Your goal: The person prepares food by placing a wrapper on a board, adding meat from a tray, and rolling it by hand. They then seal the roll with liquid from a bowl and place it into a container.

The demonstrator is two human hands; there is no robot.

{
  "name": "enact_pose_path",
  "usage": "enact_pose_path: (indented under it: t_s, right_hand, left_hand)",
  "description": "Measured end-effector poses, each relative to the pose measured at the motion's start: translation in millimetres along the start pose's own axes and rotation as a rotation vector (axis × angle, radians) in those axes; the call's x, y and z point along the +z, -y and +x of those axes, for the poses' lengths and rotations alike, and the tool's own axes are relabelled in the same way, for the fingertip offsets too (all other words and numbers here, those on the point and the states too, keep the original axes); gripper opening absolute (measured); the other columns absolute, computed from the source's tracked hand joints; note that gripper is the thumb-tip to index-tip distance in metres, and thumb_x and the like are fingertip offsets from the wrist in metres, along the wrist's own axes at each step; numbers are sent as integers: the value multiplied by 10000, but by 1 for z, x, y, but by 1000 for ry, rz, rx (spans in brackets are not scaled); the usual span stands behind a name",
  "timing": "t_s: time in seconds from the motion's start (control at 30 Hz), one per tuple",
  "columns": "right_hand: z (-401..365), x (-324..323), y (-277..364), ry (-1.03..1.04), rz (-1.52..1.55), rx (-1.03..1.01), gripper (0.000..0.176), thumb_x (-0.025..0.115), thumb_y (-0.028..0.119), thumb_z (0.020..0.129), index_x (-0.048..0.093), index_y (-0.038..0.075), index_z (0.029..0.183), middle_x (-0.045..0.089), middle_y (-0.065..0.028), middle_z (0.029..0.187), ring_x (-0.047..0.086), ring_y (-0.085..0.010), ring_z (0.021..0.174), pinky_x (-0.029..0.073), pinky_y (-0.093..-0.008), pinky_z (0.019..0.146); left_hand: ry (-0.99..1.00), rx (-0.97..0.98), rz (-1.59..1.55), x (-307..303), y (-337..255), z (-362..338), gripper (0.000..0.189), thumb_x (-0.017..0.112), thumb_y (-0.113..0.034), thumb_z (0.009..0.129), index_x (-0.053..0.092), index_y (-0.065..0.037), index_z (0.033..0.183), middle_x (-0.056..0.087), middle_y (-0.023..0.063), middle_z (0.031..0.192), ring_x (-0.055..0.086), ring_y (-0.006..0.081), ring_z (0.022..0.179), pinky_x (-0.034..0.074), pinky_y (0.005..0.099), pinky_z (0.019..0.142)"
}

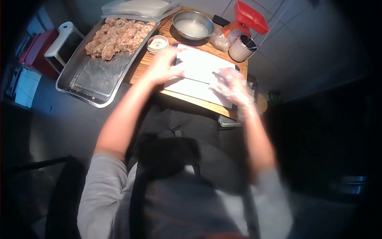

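Observation:
A white board point(207, 60) with dark blue corners lies on the wooden table, and a dark line runs across it between its far part and a white near strip point(193, 91). At its left edge is my left hand point(164, 67), bare, thumb and fingers apart with nothing visible between them. My right hand point(234, 85), in a clear plastic glove, is over the board's right end. Its fingers are spread and somewhat blurred, and no held thing shows. Close to my left fingertips stands a small round white container point(158, 43).
Left is a metal tray point(99, 75) with lumps of raw minced meat point(117, 36). A steel bowl point(193, 25) of whitish liquid, a red-topped scale point(251, 18) and a ribbed cup point(241, 49) line the back. A white stool point(63, 42) stands on the floor.

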State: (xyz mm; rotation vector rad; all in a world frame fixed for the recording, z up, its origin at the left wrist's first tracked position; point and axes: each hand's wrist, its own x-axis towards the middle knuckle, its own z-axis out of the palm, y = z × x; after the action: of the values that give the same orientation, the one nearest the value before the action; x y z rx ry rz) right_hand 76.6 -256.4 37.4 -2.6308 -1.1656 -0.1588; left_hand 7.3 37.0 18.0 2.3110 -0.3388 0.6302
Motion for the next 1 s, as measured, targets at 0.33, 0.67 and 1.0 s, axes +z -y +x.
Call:
enact_pose_path:
  t_s: [0.33, 0.67, 1.0]
  right_hand:
    - [30, 78, -26, -139, 160, -334, 311, 674, 233, 814, 652, 31, 1050, 623, -150, 1073, 570, -349, 986, 468, -446, 882]
    - [-23, -27, 54, -120, 989, -118, 579, 730, 317, 837, 527, 55, 1312, 585, -191, 1201, 589, -330, 1039, 481, -428, 885]
    - [-155, 69, -160, -685, 976, 878, 547, 647, 283, 937, 441, 15, 1367, 607, -136, 1203, 584, -212, 1103, 451, -331, 956]
  left_hand:
    - [127, 69, 319, -10, 21, -21, 333, 755, -201, 768, 692, -124, 1086, 651, 86, 912, 628, 272, 949, 487, 387, 846]
    - [-100, 387, -31, -50, -117, 52, 221, 750, -17, 786, 666, 15, 988, 672, 115, 943, 619, 211, 892, 488, 303, 826]
    - [254, 94, 448, 32, -21, -23, 571, 748, -180, 772, 555, -78, 1299, 444, 178, 1375, 379, 368, 1304, 308, 479, 1084]
